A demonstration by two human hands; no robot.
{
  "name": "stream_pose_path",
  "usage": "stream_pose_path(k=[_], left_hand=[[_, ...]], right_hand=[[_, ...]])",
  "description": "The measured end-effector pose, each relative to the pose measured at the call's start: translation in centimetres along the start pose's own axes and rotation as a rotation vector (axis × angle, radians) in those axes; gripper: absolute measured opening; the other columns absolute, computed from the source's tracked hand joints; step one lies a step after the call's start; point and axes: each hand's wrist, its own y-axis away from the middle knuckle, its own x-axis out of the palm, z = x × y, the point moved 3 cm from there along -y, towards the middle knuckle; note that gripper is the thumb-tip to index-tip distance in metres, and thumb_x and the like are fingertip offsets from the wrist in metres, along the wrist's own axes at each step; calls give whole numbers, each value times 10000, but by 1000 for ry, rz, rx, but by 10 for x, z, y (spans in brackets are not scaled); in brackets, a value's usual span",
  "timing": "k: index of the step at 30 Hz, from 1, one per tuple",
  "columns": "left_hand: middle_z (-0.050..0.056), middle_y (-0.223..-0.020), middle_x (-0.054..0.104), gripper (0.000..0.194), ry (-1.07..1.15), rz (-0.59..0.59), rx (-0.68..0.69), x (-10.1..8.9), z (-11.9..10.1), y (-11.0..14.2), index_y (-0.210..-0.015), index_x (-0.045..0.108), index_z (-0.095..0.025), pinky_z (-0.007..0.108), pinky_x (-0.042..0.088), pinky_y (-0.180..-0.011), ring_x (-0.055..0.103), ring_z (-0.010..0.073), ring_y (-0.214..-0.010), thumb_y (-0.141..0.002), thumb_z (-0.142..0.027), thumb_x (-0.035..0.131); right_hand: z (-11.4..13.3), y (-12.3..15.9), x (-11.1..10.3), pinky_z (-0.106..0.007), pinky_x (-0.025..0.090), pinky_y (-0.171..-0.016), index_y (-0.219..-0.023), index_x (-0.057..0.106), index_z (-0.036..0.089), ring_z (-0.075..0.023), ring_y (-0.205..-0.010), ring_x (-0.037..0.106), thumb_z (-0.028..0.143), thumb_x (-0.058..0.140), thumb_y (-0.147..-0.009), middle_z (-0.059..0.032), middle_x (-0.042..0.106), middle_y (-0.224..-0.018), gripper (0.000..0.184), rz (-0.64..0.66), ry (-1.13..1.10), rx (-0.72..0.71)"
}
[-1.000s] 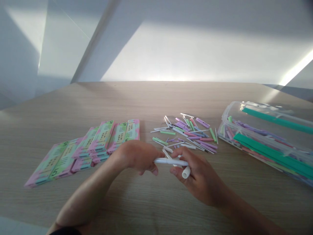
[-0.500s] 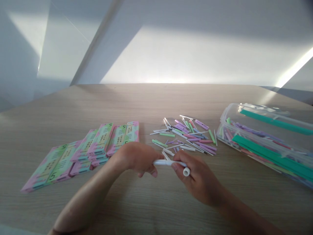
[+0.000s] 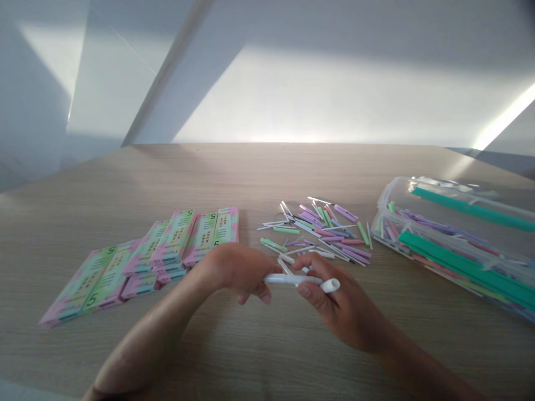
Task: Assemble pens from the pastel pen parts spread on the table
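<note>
My left hand [image 3: 244, 273] is closed in a pinch on one end of a slim white pen [image 3: 292, 278], which lies level above the table. Around its other end my right hand [image 3: 340, 303] curls, thumb below and forefinger raised a little apart. A white pen cap [image 3: 331, 285] with a round open end rests in the right hand, against the pen's end; whether the two are joined I cannot tell. Just beyond both hands is a loose heap of pen parts [image 3: 330, 236]: white sticks and purple, green and pink tubes.
Pink-and-green boxes [image 3: 96, 278] marked 5 lie in overlapping rows on the left of the wooden table [image 3: 259, 172]. On the right lies a clear plastic case [image 3: 443, 223] with teal strips, full of coloured pen parts. A white wall [image 3: 317, 94] stands behind.
My right thumb and forefinger have spread apart from their pinch on the pen. The cap has shifted right and turned its open end sideways. The left hand has barely moved.
</note>
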Motion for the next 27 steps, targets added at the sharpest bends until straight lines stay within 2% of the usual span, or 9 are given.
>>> stream_pose_path(k=[4,9,12,16,22,27], left_hand=[[-55,-461,588,367,11,-4,4,0,2,-1,-1137,580,-233,230,406,-555,601,164,-542,-771,-250,614],[-66,-437,564,331,41,1,0,-1,0,-3,-1100,595,-227,209,399,-539,599,157,-529,-769,-207,595],[-44,-496,623,376,22,6,-12,-2,-2,-4,-1145,576,-221,202,403,-532,611,157,-541,-773,-166,572],[-11,-560,677,422,7,28,-27,-1,-1,-6,-1198,546,-222,207,408,-520,627,167,-544,-781,-162,553],[18,-647,714,392,16,17,-28,0,4,-8,-1175,546,-224,208,409,-515,635,168,-552,-784,-194,556],[-11,-523,659,303,15,6,-31,-1,3,-7,-1075,583,-217,212,410,-531,625,176,-547,-772,-215,580]], right_hand=[[0,2,-3,-264,343,-598,-1138,407,234,-139,-605,471,413,366,-927,14,542,-724,279,-13,-150,16],[-8,3,-3,-252,321,-552,-1112,436,220,-121,-554,386,444,328,-933,40,415,-628,306,-17,-386,49],[-16,2,-3,-241,303,-530,-1090,451,209,-113,-544,353,457,310,-935,49,369,-602,325,-38,-520,65],[-20,1,-1,-239,319,-540,-1045,495,191,-105,-563,374,426,377,-920,38,414,-635,291,-29,-550,86],[-25,1,-5,-240,343,-529,-997,524,172,-107,-554,411,368,431,-896,35,438,-613,240,-24,-617,111],[-36,0,-7,-257,360,-548,-934,542,169,-121,-586,442,356,518,-853,9,487,-643,205,-33,-758,72]])
